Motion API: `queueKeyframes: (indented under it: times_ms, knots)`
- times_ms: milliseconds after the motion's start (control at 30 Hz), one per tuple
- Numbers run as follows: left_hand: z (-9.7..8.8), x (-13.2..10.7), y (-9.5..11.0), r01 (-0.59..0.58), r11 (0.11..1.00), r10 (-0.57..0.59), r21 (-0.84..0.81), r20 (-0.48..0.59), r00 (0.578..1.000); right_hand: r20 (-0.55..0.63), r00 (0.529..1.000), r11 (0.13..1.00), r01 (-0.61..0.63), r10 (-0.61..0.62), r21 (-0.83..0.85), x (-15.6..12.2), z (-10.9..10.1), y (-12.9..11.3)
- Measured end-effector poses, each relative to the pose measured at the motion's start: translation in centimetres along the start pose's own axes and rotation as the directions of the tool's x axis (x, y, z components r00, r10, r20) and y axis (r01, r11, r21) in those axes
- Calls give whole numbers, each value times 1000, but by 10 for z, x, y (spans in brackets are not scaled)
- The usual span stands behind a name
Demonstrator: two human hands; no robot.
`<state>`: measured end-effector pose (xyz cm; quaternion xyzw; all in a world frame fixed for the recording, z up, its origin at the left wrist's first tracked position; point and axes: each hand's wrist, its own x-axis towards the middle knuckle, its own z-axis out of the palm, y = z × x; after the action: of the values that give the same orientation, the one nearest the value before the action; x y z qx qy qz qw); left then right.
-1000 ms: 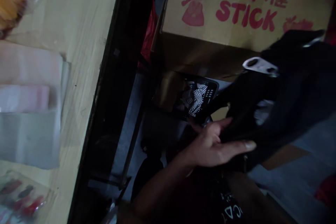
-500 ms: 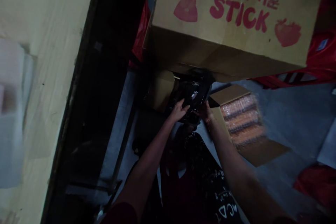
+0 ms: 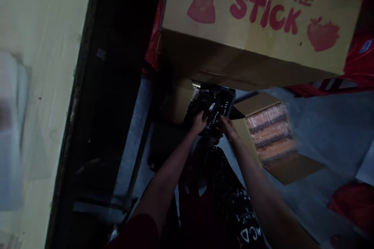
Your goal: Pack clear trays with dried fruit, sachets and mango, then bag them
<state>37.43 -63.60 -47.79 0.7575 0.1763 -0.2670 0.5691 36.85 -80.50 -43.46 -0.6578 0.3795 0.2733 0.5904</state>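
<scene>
Here, the left hand (image 3: 199, 122) clamps onto a black rectangular pack (image 3: 214, 109) at the frame's center, while the right hand (image 3: 229, 129), close beside it, pinches its lower edge, just below a cardboard carton (image 3: 248, 15) printed STICK; wrapped orange packets (image 3: 270, 132) lie to the right.

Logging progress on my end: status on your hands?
Left hand and right hand both on black patterned item. STICK carton just beyond it. View dim.

The grey floor (image 3: 330, 136) carries an open carton (image 3: 270, 132) and a red bag (image 3: 353, 206).
</scene>
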Motion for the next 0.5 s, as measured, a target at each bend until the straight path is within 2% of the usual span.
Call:
queueKeyframes:
  times_ms: [167,267,400,500]
  knots:
    - [4,10,5,-84,996,84,7,25,996,-81,992,990,88,-97,-108,31,42,-8]
    - [2,-2,3,-81,997,81,0,12,997,-122,978,975,146,-168,-170,29,50,-7]
    - [-12,-40,10,-86,995,85,-51,-9,996,-132,957,953,231,-259,-198,-11,42,-13]
    - [-34,-77,31,-120,986,109,-115,-95,989,-121,939,940,301,-322,-164,-57,37,-26]
